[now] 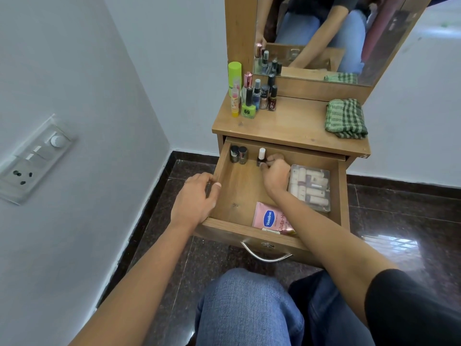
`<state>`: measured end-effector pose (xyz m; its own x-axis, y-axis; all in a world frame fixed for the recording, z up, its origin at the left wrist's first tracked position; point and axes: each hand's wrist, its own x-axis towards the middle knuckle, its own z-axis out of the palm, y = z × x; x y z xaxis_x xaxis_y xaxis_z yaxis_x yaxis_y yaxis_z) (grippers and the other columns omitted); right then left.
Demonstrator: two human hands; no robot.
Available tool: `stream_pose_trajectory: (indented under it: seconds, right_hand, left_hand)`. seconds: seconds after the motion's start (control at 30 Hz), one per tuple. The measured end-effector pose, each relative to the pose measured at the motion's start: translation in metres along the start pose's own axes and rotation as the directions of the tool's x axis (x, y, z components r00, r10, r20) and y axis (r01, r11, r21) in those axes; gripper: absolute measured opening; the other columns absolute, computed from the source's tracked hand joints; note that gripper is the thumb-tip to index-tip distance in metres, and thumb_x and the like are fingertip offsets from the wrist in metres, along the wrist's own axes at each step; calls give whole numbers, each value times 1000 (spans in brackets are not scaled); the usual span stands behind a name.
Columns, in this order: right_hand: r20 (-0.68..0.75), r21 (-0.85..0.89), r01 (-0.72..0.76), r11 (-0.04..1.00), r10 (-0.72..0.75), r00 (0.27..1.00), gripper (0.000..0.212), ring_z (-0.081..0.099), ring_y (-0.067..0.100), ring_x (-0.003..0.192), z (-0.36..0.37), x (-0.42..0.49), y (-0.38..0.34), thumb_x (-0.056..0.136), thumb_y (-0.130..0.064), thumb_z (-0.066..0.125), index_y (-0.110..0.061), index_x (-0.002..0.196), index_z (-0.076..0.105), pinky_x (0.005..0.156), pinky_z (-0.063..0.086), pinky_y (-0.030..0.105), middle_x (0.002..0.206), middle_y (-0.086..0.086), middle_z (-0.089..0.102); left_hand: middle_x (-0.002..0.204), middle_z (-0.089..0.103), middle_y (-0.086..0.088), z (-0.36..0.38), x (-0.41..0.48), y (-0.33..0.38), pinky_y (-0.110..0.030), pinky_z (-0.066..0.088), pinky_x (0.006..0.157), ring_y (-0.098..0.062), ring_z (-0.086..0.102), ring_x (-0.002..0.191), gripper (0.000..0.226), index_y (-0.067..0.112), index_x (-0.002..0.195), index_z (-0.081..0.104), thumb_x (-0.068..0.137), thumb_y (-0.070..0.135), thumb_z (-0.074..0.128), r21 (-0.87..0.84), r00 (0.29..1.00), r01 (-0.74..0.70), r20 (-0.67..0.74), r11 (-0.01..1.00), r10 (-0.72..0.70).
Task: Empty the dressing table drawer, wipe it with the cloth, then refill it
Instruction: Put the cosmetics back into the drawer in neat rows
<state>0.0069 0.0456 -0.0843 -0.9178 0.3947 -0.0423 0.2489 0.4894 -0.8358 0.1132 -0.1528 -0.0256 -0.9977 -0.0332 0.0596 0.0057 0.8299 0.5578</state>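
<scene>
The right hand (274,172) reaches deep into the open drawer (239,193), fingers (270,159) seemingly pinched around a white-capped bottle (261,157). The left hand (194,199) curls over the drawer's left wall. The cloth (345,118) lies folded on the worktop (291,126).

One open drawer (339,186) sits at the centre of the frame. Inside it are three small bottles (239,154) along the back, one clear box of tubes (310,187) at the right, holding perhaps eight tubes, though the lid blurs them, and one pink sachet (270,219) at the front. On the tabletop above stand about eight bottles and tubes (252,96) in a cluster at upper centre, and one folded green cloth (346,118) at the right. Two hands are in view, the left hand (194,199) and the right hand (275,172).
</scene>
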Motion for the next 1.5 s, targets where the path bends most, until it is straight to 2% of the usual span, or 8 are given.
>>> stream_pose_trajectory:
  seconds: [0.27, 0.4, 0.47, 0.53, 0.73, 0.87, 1.27, 1.5]
  right_hand:
    - [19, -10, 20, 1000, -20, 1000, 15, 63, 25, 85, -9, -4, -6, 85, -17, 67, -12, 94, 56, 73, 50, 34, 91, 8, 66]
    - [-10, -35, 285, 958, -285, 958, 11, 55, 7, 63, -38, -13, -21, 85, -22, 64, -18, 82, 54, 58, 47, 25, 68, -8, 58]
    - [-43, -27, 421, 907, -421, 906, 8, 51, -1, 61, -55, -10, -40, 86, -22, 61, -20, 84, 54, 54, 39, 12, 68, -12, 55]
    - [-85, 39, 485, 874, -481, 873, 6, 51, -1, 64, -67, 8, -63, 88, -16, 60, -17, 88, 54, 57, 43, 13, 74, -10, 55]
    - [-136, 30, 435, 900, -428, 894, 25, 54, 11, 94, -75, 70, -109, 87, -8, 58, -10, 111, 57, 81, 47, 22, 109, 6, 58]
    - [-102, -9, 470, 882, -469, 877, 29, 58, 13, 99, -68, 82, -115, 88, -5, 57, -12, 115, 61, 85, 50, 21, 115, 7, 56]
    - [-126, 58, 485, 873, -475, 871, 14, 45, 0, 65, -67, 88, -113, 83, -12, 68, -13, 90, 56, 60, 38, 12, 80, -1, 57]
    - [-249, 177, 624, 761, -578, 777, 12, 50, -1, 69, -92, 38, -100, 85, -11, 58, -9, 97, 57, 61, 44, 14, 84, -3, 58]
  left_hand:
    - [118, 61, 4, 0, 0, 0, -34, 51, 88, -11, 55, 105, 33, 21, 119, 61, 97, 41, 48, -2, 1000, -2, -5, 1000, 2]
    - [116, 62, 5, 1, 1, -2, -32, 50, 85, -11, 54, 104, 32, 21, 118, 61, 97, 40, 47, -1, 1000, -17, -13, 1000, 17]
    - [116, 62, 4, 1, 1, -2, -32, 50, 84, -11, 55, 103, 32, 21, 118, 61, 97, 40, 47, 1, 1000, -20, -17, 1000, 20]
    - [116, 62, 5, 2, 1, -3, -33, 51, 85, -11, 55, 104, 31, 21, 118, 61, 97, 40, 48, -1, 1000, -17, -17, 1000, 17]
    - [117, 62, 4, 2, 0, -3, -35, 52, 87, -11, 55, 106, 33, 21, 119, 61, 97, 41, 47, -4, 1000, -11, -17, 1000, 11]
    - [117, 62, 4, 2, 1, -3, -36, 52, 86, -11, 55, 105, 34, 21, 119, 61, 97, 42, 47, -11, 1000, -20, -20, 1000, 19]
    - [114, 62, 5, 1, 1, -2, -35, 52, 84, -10, 55, 101, 32, 21, 118, 62, 97, 41, 47, -17, 999, -22, -23, 1000, 22]
    - [116, 62, 5, 2, 2, -3, -34, 51, 85, -10, 55, 104, 32, 22, 118, 61, 97, 41, 47, -21, 999, -21, -25, 1000, 20]
